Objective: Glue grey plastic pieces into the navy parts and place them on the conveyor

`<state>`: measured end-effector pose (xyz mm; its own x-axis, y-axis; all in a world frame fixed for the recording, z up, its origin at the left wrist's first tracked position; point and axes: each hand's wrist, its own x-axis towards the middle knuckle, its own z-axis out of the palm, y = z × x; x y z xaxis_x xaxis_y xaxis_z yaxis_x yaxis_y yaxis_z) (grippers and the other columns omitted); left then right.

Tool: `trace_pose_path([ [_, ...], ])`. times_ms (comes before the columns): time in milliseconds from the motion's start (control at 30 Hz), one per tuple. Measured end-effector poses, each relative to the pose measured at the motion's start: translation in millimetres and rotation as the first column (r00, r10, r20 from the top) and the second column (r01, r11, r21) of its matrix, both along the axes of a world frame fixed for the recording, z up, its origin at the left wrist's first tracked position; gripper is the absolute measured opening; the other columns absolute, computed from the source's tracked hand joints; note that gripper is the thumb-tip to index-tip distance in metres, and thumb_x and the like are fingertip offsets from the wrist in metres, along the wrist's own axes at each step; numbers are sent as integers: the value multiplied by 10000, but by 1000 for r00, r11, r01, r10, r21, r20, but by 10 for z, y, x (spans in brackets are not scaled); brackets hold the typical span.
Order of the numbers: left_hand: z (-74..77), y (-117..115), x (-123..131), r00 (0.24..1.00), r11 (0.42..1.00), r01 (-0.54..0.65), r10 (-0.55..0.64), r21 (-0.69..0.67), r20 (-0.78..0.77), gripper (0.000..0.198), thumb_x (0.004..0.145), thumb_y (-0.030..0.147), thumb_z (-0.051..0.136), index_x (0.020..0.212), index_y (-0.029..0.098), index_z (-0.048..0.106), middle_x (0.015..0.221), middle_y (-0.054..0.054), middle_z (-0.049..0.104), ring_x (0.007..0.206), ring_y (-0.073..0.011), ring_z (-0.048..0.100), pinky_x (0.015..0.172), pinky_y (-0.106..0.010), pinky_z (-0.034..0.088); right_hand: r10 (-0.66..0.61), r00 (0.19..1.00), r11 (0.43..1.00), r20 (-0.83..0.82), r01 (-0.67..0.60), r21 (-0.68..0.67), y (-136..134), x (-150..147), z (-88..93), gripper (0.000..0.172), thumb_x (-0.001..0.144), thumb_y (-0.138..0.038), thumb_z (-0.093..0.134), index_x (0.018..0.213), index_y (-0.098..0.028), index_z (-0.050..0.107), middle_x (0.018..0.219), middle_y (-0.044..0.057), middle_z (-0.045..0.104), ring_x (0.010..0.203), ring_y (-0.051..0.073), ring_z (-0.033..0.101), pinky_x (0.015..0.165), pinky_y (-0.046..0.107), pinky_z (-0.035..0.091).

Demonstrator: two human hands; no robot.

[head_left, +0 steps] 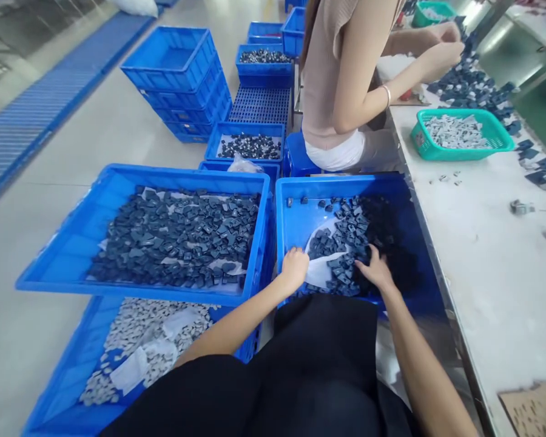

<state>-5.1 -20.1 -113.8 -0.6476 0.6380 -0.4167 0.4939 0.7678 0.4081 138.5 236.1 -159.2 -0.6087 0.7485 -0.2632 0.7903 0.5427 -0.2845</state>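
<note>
A blue crate (346, 180) in front of me holds many small dark plastic pieces (352, 221), heaped toward its right side. Among them lies a thin white sheet (319, 271), partly covered by the pieces. At the crate's left side, my left hand (295, 267) is closed with curled fingers at the sheet's edge, seemingly gripping it. My right hand (378, 270) reaches into the heap, thumb and fingers apart, touching the dark pieces; its fingertips are partly lost against the dark heap.
To the left, another blue crate (64, 267) of dark pieces sits above a crate of pale pieces (141, 328). Stacked blue crates (177, 79) stand beyond. A co-worker (332, 91) sits ahead at the white table (477, 243), which bears a green basket (464, 152) of pale parts.
</note>
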Motion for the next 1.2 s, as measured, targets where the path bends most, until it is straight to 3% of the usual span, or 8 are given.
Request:
trace_pose_path([
  [167, 2, -114, -141, 995, 996, -9, 18, 86, -102, 365, 995, 387, 684, 1284, 164, 668, 1343, -122, 672, 1227, -280, 655, 1077, -539, 555, 97, 985, 994, -143, -103, -32, -362, 78, -67, 445, 1011, -448, 695, 1373, -200, 622, 1397, 116, 635, 1199, 277, 658, 1007, 520, 595],
  [367, 284, -530, -408, 921, 949, -215, 276, 230, -274, 646, 1013, 295, 571, 1627, 202, 394, 1716, -203, 313, 1625, -406, 244, 1312, -583, 263, -213, 958, 968, -192, 234, 92, 353, -27, 190, 492, 1015, -448, 682, 1434, -210, 582, 1492, 131, 571, 1304, 318, 603, 1081, 583, 545],
  [467, 251, -684, -550, 866, 900, -395, 432, 185, -251, 764, 979, 299, 624, 1626, 37, 313, 1570, -321, 459, 1494, -451, 460, 1210, -596, 416, -208, 968, 976, -142, 215, 36, 473, -320, 187, 504, 1012, -460, 686, 1437, -211, 580, 1488, 132, 575, 1293, 315, 610, 1069, 577, 555],
  [600, 76, -663, -629, 820, 849, -510, 528, 138, -222, 564, 1014, 334, 631, 1525, 146, 487, 1448, -187, 607, 1278, -315, 646, 1105, -545, 540, -9, 995, 997, -97, 1, -78, -64, -658, 77, 513, 1003, -452, 700, 1444, -219, 579, 1511, 133, 559, 1312, 321, 598, 1084, 586, 544],
  [800, -3, -579, -643, 788, 806, -570, 591, 160, -173, 541, 997, 391, 677, 1481, 189, 544, 1510, -157, 568, 1340, -329, 599, 1131, -596, 522, 334, 932, 910, -140, -358, -209, -1097, -761, 136, 534, 993, -442, 712, 1464, -232, 573, 1602, 132, 484, 1423, 357, 511, 1160, 639, 467],
  [900, 62, -664, -674, 811, 808, -550, 577, 210, -96, 552, 975, 404, 709, 1464, 193, 564, 1539, -153, 552, 1391, -343, 564, 1155, -612, 501, 361, 915, 907, -179, -389, -160, -1249, -548, 399, 565, 990, -432, 716, 1494, -239, 549, 1633, 132, 449, 1460, 377, 471, 1185, 671, 428],
  [1033, 181, -768, -667, 815, 777, -557, 579, 294, 17, 500, 980, 411, 706, 1414, 185, 604, 1497, -144, 592, 1344, -322, 604, 1122, -582, 536, 356, 896, 928, -267, -372, -12, -1335, 160, 761, 534, 1025, -458, 659, 1501, -249, 537, 1618, 135, 463, 1445, 357, 486, 1191, 648, 430],
  [1200, 321, -680, -546, 798, 738, -580, 599, 344, 61, 458, 991, 418, 691, 1376, 179, 623, 1416, -134, 638, 1243, -290, 656, 1050, -537, 585, 460, 843, 870, -278, -491, -50, -1519, 1197, 685, 317, 1015, -445, 689, 1186, -179, 685, 1194, 77, 702, 1071, 232, 684, 965, 477, 597],
])
